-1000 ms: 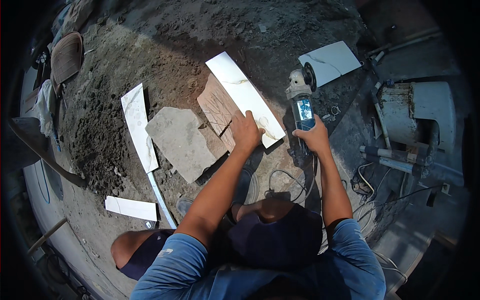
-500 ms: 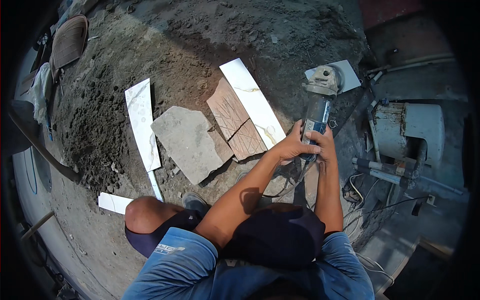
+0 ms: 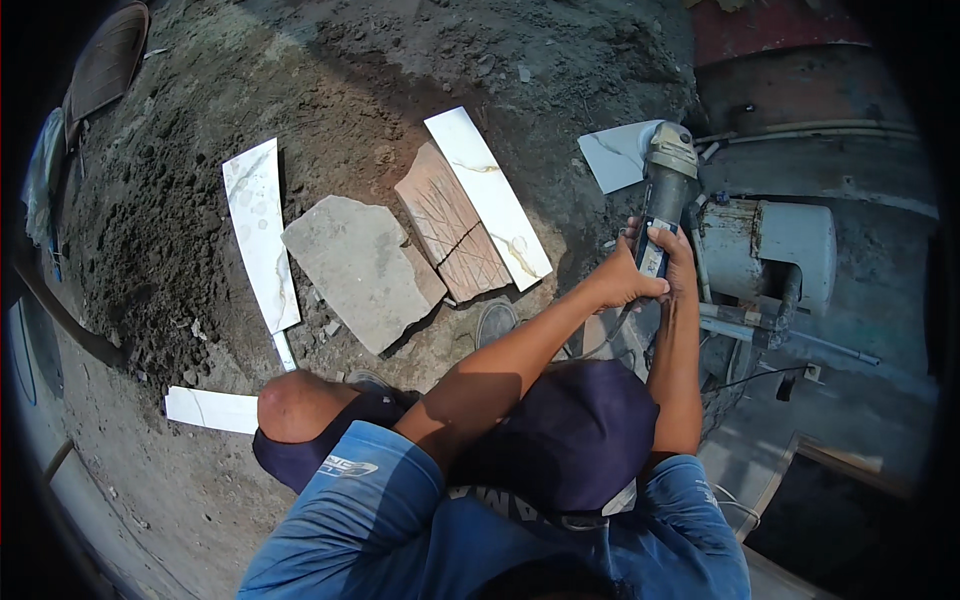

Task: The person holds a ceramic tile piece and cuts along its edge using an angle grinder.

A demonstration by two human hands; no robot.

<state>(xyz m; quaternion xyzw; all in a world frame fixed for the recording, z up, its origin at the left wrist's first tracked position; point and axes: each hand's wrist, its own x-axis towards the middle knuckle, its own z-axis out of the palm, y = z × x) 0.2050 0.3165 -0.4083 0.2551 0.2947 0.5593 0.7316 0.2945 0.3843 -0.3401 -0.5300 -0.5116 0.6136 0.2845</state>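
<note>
An angle grinder [image 3: 668, 190] with a grey head and a dark blue body is held out to the right, its head pointing away from me. My left hand [image 3: 624, 276] is closed around the rear of its body, and my right hand [image 3: 680, 262] grips the same part from the other side. The disc is hard to make out. Beside the grinder head, partly covered by it, is a white veined tile piece [image 3: 608, 156]. Left of my hands, a long white marbled tile strip [image 3: 488, 195] lies against a cracked, scored reddish slab [image 3: 450, 225].
A rough grey stone slab [image 3: 360, 270] lies mid-ground, with another white tile strip [image 3: 262, 235] left of it. A short white piece [image 3: 212, 410] is by my knee. Loose soil [image 3: 160, 240] spreads at left. A rusty white tank [image 3: 775, 250] and pipes stand at right.
Both hands have carried the grinder to the right, so its head now sits at the right side of the white tile piece. The whole view has shifted, and my right knee has moved.
</note>
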